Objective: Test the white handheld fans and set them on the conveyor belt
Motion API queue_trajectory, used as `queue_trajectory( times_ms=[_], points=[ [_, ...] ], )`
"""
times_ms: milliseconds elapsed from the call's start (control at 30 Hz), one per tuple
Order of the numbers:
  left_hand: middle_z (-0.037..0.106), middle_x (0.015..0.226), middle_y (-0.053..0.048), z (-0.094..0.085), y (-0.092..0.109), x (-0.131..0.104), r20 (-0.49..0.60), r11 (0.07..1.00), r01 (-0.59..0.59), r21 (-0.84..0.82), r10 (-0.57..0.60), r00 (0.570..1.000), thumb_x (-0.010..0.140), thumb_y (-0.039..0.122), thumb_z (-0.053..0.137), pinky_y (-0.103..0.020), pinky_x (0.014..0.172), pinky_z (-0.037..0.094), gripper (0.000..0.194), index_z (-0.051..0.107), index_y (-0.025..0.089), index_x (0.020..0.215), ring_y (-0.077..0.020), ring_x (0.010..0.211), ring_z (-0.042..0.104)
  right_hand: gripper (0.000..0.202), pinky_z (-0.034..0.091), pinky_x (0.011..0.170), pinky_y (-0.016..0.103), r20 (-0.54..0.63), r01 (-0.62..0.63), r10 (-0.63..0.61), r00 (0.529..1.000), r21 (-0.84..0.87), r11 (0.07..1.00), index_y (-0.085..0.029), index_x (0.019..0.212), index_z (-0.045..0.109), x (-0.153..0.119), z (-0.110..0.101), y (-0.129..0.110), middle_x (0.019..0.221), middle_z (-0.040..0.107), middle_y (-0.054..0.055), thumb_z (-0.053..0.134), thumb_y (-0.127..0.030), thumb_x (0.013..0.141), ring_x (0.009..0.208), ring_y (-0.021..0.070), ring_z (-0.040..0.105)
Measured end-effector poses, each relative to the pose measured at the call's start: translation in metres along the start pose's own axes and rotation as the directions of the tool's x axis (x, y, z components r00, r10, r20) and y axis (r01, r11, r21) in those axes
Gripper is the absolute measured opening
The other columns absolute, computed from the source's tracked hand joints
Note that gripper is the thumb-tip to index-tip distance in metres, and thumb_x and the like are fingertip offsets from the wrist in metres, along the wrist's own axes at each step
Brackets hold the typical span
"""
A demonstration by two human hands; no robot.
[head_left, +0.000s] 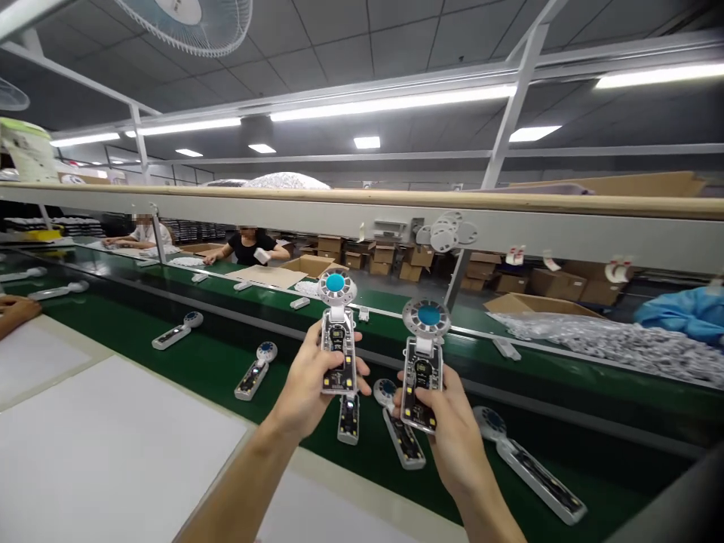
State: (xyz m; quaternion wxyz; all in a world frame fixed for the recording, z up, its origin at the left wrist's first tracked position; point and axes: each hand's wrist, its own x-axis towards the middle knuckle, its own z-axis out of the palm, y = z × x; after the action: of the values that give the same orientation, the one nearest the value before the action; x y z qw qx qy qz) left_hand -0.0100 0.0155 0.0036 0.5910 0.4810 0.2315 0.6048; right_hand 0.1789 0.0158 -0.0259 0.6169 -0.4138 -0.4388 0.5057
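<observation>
My left hand [311, 373] grips a white handheld device [338, 339], thumb on its front. The device has a round head with a blue centre and a handle showing a black circuit board. A second handheld device [421, 369] of the same look is in my right hand [446, 422], also with the thumb on the board. Both are held upright with the blue discs facing me. Below my hands, similar devices lie on the green belt: one handle [349, 422] under my left hand and another device [403, 437] by my right. The fingers behind the handles are partly hidden.
More devices [257, 371] lie along the green belt [209, 377]. White boards [113, 437] line the near side. Beyond, a person [252, 247] holds a white part; another person sits farther left. Clear bags of parts [622, 347] lie at right. A co-worker's hand [16, 311] shows at left.
</observation>
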Motion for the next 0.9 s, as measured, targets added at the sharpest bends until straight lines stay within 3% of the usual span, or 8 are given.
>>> queue_trajectory(
  times_ms=[100,233,433,567,733,900],
  points=[
    [0.068,0.102,-0.011,0.016,-0.01,-0.01,0.049,0.999,-0.047,-0.011,0.048,0.998,0.09,0.018,0.055,-0.033,0.063,0.053,0.05,0.032,0.02,0.135,-0.0202,0.066,0.068,0.052,0.055,0.067,0.031,0.039,0.042,-0.04,0.998,-0.042,0.998,-0.021,0.128,0.045,-0.014,-0.005,-0.013,0.083,0.07,0.002,0.064,-0.031,0.081,0.071,0.0198,0.068],
    [0.064,0.119,-0.013,0.016,-0.02,-0.018,0.088,0.999,-0.052,0.018,0.05,0.995,0.09,0.018,0.059,-0.033,0.064,0.055,0.055,0.029,0.025,0.136,-0.0192,0.071,0.069,0.05,0.057,0.069,0.035,0.123,0.016,-0.012,0.992,-0.028,0.999,-0.021,0.13,0.044,-0.021,-0.009,-0.019,0.091,0.072,0.005,0.062,-0.029,0.083,0.077,0.023,0.071],
    [0.054,0.134,-0.013,0.016,-0.02,-0.019,0.131,1.0,-0.013,-0.012,0.015,0.991,0.09,0.015,0.058,-0.032,0.065,0.057,0.062,0.028,0.029,0.142,-0.0166,0.074,0.068,0.059,0.061,0.072,0.041,0.153,0.072,-0.084,0.985,0.084,0.994,-0.027,0.136,0.041,-0.024,-0.005,-0.021,0.112,0.067,0.004,0.06,-0.018,0.081,0.084,0.0232,0.071],
    [0.055,0.133,-0.013,0.017,-0.02,-0.019,0.128,1.0,0.018,-0.004,-0.018,0.992,0.089,0.015,0.06,-0.031,0.065,0.058,0.065,0.027,0.03,0.143,-0.016,0.076,0.068,0.06,0.06,0.073,0.041,0.183,0.079,-0.092,0.979,0.075,0.994,-0.026,0.136,0.038,-0.023,-0.006,-0.021,0.111,0.069,0.005,0.06,-0.018,0.082,0.086,0.0249,0.072],
    [0.057,0.129,-0.014,0.018,-0.022,-0.018,0.147,0.999,0.029,-0.016,-0.026,0.989,0.088,0.015,0.06,-0.032,0.065,0.057,0.066,0.026,0.028,0.143,-0.0158,0.074,0.067,0.059,0.058,0.068,0.036,0.226,0.089,-0.098,0.969,0.048,0.995,-0.025,0.138,0.037,-0.022,-0.009,-0.017,0.1,0.071,0.004,0.058,-0.017,0.083,0.073,0.0194,0.069],
    [0.058,0.125,-0.014,0.018,-0.022,-0.016,0.154,0.999,0.016,-0.039,-0.01,0.988,0.087,0.014,0.06,-0.033,0.066,0.057,0.066,0.025,0.027,0.142,-0.0175,0.074,0.068,0.063,0.06,0.066,0.035,0.2,0.12,-0.13,0.971,0.06,0.991,-0.03,0.14,0.038,-0.02,-0.005,-0.012,0.121,0.064,0.006,0.057,-0.014,0.081,0.082,0.0199,0.069]
  ],
)
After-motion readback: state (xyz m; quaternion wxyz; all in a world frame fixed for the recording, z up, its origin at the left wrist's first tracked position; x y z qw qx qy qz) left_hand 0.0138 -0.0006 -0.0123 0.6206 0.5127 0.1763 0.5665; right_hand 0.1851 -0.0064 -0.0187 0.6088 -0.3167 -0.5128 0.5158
